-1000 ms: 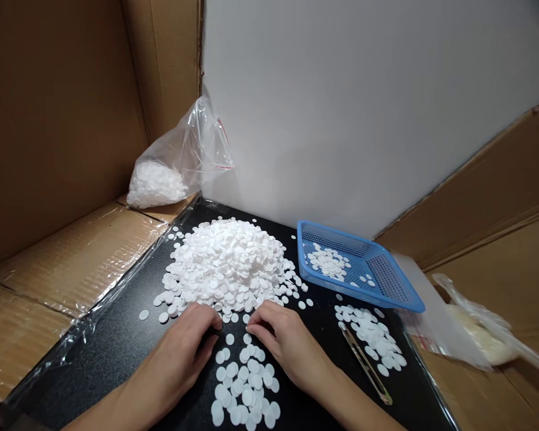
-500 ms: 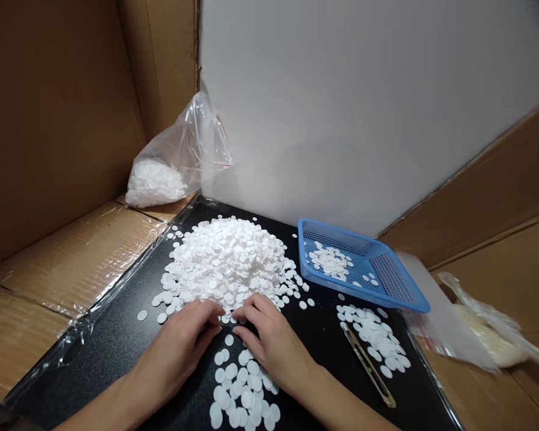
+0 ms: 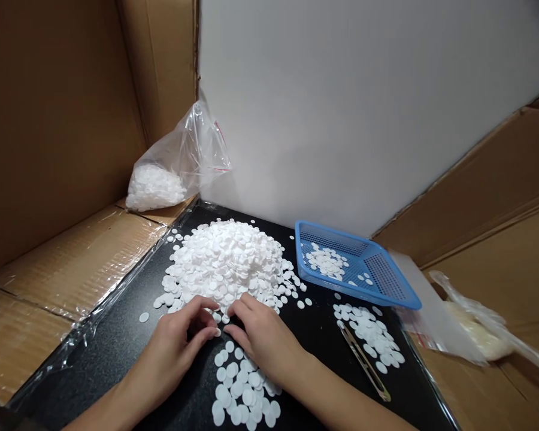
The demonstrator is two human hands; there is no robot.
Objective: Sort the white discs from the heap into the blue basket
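Observation:
A heap of small, flat white discs point(image 3: 227, 257) rises from the black tabletop. At its near edge my left hand point(image 3: 182, 338) has curled fingers, and a single white disc point(image 3: 218, 332) shows at its thumb tip, pinched against the fingers. Close by on the right, my right hand point(image 3: 265, 335) is bent over the edge of the heap, thumb and forefinger apart with nothing visible between them. Below both hands lies a loose spread of white discs point(image 3: 247, 395), partly covered by my right hand.
A blue plastic basket point(image 3: 359, 290) holding some discs stands to the right. Before it lie more discs point(image 3: 372, 335) and metal tweezers point(image 3: 363, 362). A clear bag of white pieces point(image 3: 156, 187) leans at the back left. Another plastic bag point(image 3: 480, 335) lies at the far right.
My left thumb and fingers have come away slightly from the heap, with a disc now visible at their tips. My right hand has shifted a little left. The view has turned slightly.

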